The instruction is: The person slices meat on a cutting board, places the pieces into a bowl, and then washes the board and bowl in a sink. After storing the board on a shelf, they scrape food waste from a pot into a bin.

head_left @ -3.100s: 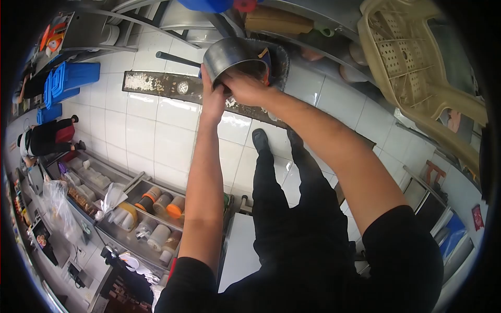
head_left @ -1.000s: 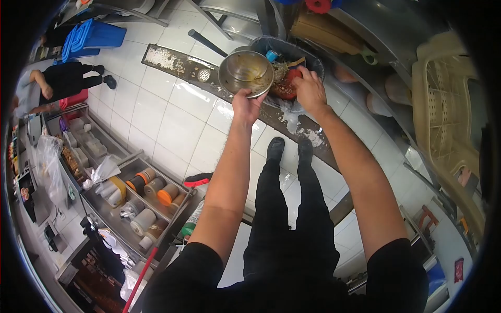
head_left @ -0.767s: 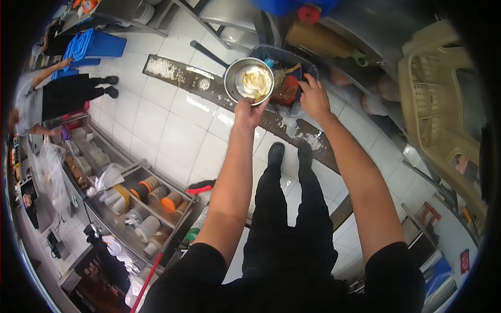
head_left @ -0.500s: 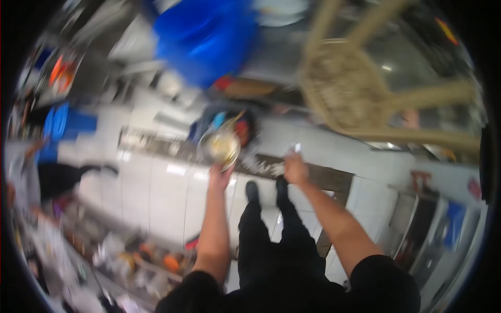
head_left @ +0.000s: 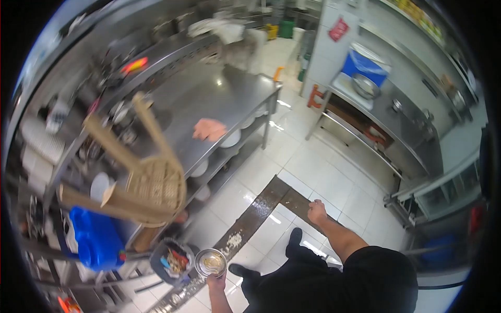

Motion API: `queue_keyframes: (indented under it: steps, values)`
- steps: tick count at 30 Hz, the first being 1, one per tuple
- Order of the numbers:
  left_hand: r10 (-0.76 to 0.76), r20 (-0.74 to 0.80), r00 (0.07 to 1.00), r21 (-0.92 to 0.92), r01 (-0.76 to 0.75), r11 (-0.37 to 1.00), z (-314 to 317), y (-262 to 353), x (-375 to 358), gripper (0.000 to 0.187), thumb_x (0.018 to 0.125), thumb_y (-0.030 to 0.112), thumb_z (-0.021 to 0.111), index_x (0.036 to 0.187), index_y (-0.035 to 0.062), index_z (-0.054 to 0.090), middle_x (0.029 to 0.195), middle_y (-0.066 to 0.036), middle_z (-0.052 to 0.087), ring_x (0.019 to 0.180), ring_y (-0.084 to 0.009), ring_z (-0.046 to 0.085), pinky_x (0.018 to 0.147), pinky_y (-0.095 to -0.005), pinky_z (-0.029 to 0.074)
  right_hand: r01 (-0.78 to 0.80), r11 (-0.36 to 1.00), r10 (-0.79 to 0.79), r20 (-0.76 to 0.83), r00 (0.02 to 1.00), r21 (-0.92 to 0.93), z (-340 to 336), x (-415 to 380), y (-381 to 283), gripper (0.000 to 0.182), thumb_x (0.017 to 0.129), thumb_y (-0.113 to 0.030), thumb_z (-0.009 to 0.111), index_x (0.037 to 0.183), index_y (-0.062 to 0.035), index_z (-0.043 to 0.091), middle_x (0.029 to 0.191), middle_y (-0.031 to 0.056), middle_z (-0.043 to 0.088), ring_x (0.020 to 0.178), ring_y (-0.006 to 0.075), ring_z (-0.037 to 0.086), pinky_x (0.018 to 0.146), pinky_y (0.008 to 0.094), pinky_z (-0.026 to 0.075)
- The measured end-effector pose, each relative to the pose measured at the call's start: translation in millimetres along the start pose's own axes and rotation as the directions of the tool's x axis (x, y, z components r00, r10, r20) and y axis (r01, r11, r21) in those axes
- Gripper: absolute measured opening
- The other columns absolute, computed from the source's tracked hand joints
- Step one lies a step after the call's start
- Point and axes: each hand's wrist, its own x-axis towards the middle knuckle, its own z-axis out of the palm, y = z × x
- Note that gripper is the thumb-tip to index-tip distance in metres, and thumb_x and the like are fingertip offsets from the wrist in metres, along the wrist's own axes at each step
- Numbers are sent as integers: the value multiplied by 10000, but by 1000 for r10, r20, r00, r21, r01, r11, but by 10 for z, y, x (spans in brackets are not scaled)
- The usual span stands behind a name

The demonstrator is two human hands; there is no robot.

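Observation:
A round metal bowl point(head_left: 211, 262) with some yellowish stuff inside is held by its near rim in my left hand point(head_left: 215, 282), just right of a dark bin point(head_left: 156, 261) full of mixed waste. My right hand point(head_left: 317, 213) is held out over the tiled floor, its fingers curled; whether something small is in them cannot be made out. Below the hands runs a dark floor drain strip point(head_left: 253, 216) with pale scraps on it.
An upturned beige plastic stool point(head_left: 156, 190) lies on a steel table point(head_left: 190, 96) at the left, near a blue container point(head_left: 96, 237). A pink cloth point(head_left: 210, 130) is at the table edge. Another steel table point(head_left: 407, 130) at the right carries a metal bowl point(head_left: 365, 86).
The view has swung to the right, bringing the second steel table into sight. The bowl is still in my left hand, beside the bin. My right hand is now farther from the bowl.

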Motion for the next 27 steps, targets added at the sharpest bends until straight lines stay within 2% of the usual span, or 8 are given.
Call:
queue_keyframes:
  steps: [5,9,14,18,19,21,24,27]
  values:
    - [89,52,995,289,-100,952,1789,-910,-165,582,896,-59,383,1476,-22,415,1456,-240,511,1347,-429,534,1093,-637,495,-264,940,277,-30,960,215,-153,-82,1631,313,856,-139,610,1139,-60,720,1380,206,559,1273,413,532,1086,474,470]
    - [-117,237,964,466,-7,885,3272,-1843,-365,553,910,-49,397,1462,-46,411,1438,-264,523,1329,-425,550,1105,-605,499,-522,827,535,-5,845,210,-57,-116,2960,303,874,-178,591,1117,-63,731,1322,203,612,1276,395,539,1092,488,456]
    - [-205,358,911,669,-97,737,4609,-2989,-594,463,974,26,431,1434,-26,446,1420,-230,555,1288,-388,588,1053,-549,550,-598,758,626,-32,779,260,-405,-269,3899,296,887,-217,572,1067,-65,751,1188,195,695,1282,367,557,1107,508,429]
    - [-159,454,877,716,-253,651,5301,-3863,-893,381,1054,168,497,1408,28,498,1393,-168,593,1238,-336,622,959,-474,596,-650,596,786,-175,593,472,-528,-170,4530,231,771,-119,626,935,-35,765,1045,225,730,1008,407,682,937,470,553]
    - [-168,430,887,738,-238,632,5437,-3992,-797,385,1072,239,524,1413,60,514,1359,-134,620,1204,-314,642,916,-437,604,-633,588,794,-212,569,504,-557,-144,4658,246,782,-119,638,971,-25,764,1056,220,734,1019,406,684,951,466,552]
    - [-164,428,889,763,-259,592,5719,-4297,-744,389,1071,228,528,1423,64,510,1345,-136,630,1188,-302,653,903,-436,609,-593,579,807,-287,517,559,-727,-78,4940,281,806,-120,664,1043,-7,763,1079,209,743,1042,404,690,978,459,550]
    - [-183,444,877,805,-301,511,6145,-4758,-552,438,1055,240,570,1447,59,493,1362,-158,619,1213,-319,643,900,-478,612,-573,492,870,-353,344,655,-882,112,5484,295,810,-123,678,1069,-9,763,1039,209,753,1028,397,703,985,451,551]
    - [-247,527,813,839,-452,302,6723,-5292,-439,536,1020,306,648,1458,45,481,1395,-174,599,1244,-402,617,875,-574,613,-540,217,949,-47,311,813,-1463,191,5872,334,813,-100,682,1134,-34,751,1196,175,740,1094,340,716,1010,491,540]
